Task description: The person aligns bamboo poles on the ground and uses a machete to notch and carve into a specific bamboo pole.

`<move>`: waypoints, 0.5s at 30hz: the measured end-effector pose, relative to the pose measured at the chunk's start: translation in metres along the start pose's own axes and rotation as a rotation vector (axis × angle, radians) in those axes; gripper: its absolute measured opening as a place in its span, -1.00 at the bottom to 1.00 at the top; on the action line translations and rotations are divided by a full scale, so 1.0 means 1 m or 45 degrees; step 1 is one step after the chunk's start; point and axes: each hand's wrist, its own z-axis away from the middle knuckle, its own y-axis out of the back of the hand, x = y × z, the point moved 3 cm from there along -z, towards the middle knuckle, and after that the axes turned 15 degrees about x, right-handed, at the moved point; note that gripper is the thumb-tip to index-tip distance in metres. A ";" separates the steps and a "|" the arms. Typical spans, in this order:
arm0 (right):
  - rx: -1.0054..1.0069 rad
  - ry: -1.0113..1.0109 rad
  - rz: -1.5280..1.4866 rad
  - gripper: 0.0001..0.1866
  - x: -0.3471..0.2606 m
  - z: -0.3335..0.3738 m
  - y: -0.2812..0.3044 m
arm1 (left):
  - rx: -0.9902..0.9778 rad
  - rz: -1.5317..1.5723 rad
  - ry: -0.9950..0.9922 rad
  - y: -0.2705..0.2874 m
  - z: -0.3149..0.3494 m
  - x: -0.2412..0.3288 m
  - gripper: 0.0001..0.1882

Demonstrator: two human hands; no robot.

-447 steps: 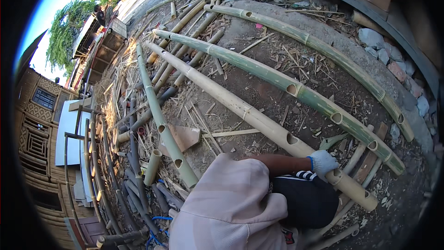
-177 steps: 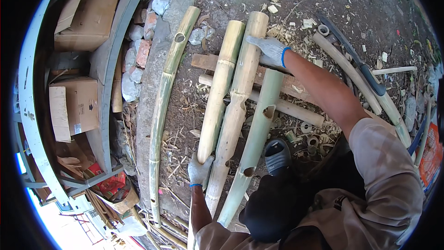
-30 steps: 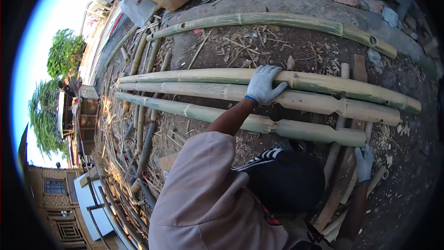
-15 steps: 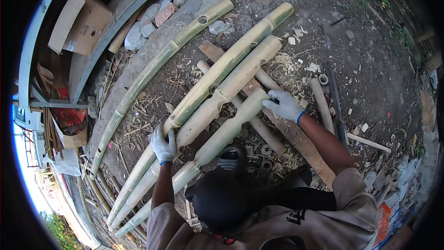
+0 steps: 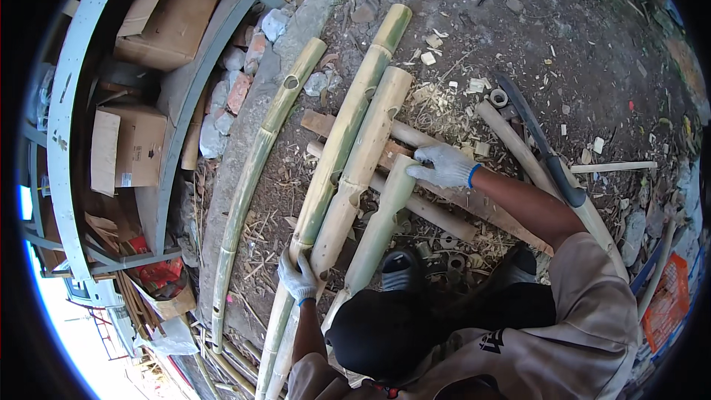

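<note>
At the far left, two cardboard boxes (image 5: pixel 132 150) sit in a grey frame (image 5: pixel 65 133), with pale stones and a reddish brick (image 5: pixel 238 92) just to the right of it. Next, a green bamboo pole (image 5: pixel 248 181) lies along a concrete strip, a round hole near its far end.

My left hand (image 5: pixel 298 278), gloved, is clasped over a yellow-green pole (image 5: pixel 326 178), fingers on its left side and thumb on its right. Just right of that one runs a pale bamboo pole (image 5: pixel 361 167) with holes cut in it. A pale green pole (image 5: pixel 376 226) comes third, notched, its near part hidden behind my head. My gloved right hand (image 5: pixel 444 166) has thumb and fingers at its far end; I cannot tell how tightly. My hands are well apart.

A wooden board (image 5: pixel 485 213) crosses beneath these poles, amid scattered chips. Farther right, a long dark blade (image 5: pixel 527 116) lies beside a thinner pole (image 5: pixel 509 138), and an orange openwork piece (image 5: pixel 666 300) stands at the near right.
</note>
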 end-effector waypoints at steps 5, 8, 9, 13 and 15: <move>0.070 0.112 0.034 -0.38 0.006 0.001 -0.007 | 0.004 0.006 -0.016 -0.001 0.002 -0.004 -0.46; 0.120 0.169 0.045 -0.37 0.003 0.001 -0.008 | 0.016 0.011 -0.045 -0.002 0.000 -0.006 -0.46; 0.104 0.131 0.030 -0.38 0.001 -0.001 -0.009 | 0.005 0.015 -0.029 -0.001 -0.002 -0.006 -0.46; 0.082 0.053 -0.020 -0.42 0.006 0.000 -0.008 | 0.009 0.014 -0.023 0.001 -0.005 0.004 -0.46; 0.125 0.100 -0.030 -0.45 -0.002 0.000 -0.007 | 0.014 0.012 -0.025 0.001 -0.004 0.002 -0.47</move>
